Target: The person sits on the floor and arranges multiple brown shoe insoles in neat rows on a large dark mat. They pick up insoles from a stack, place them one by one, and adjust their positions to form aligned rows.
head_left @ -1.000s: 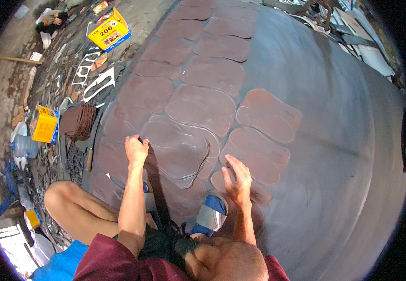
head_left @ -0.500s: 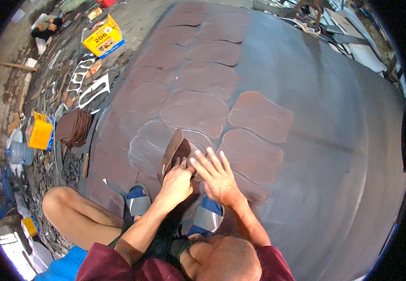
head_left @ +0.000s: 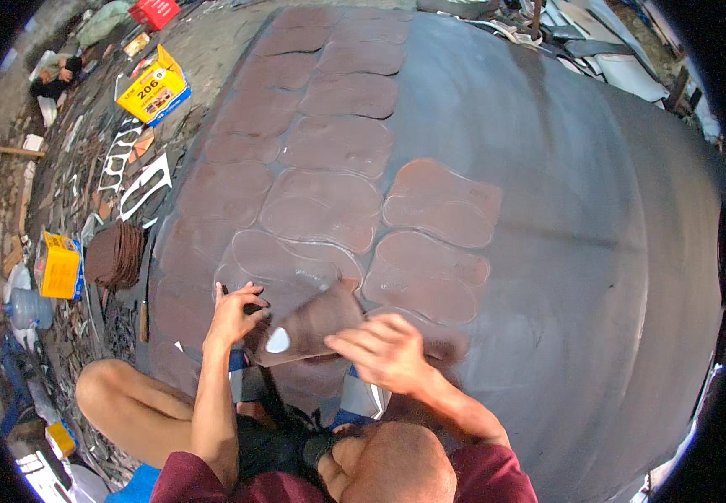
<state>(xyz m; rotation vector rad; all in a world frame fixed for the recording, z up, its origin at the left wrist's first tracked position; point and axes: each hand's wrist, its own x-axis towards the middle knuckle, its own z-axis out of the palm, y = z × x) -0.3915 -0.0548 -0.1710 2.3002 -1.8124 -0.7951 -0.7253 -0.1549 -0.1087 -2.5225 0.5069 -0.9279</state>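
Between my hands a brown, sole-shaped sheet piece [head_left: 317, 323] lies tilted over the large dark sheet [head_left: 547, 277], with a pale oval spot near its lower left corner. My right hand [head_left: 384, 348] has its fingers drawn together at the right edge of that piece; they are a little blurred. My left hand [head_left: 241, 314] is off the piece's left side, fingers apart and bent, just above the dark sheet. Rows of brown sole-shaped pieces [head_left: 321, 205] lie flat on the sheet beyond, several with pale outlines around them.
On the left stand two yellow boxes [head_left: 155, 88], a stack of brown pieces [head_left: 115, 256] and a clear plastic jug [head_left: 28, 310] among dark scraps. Sheet offcuts [head_left: 614, 67] pile at the far right. My sandalled feet [head_left: 361, 394] rest on the near edge of the sheet.
The brown piece, earlier folded upright in my left hand, now leans lower and more open. My left hand has let go and moved left; my spread right hand has curled at its edge.
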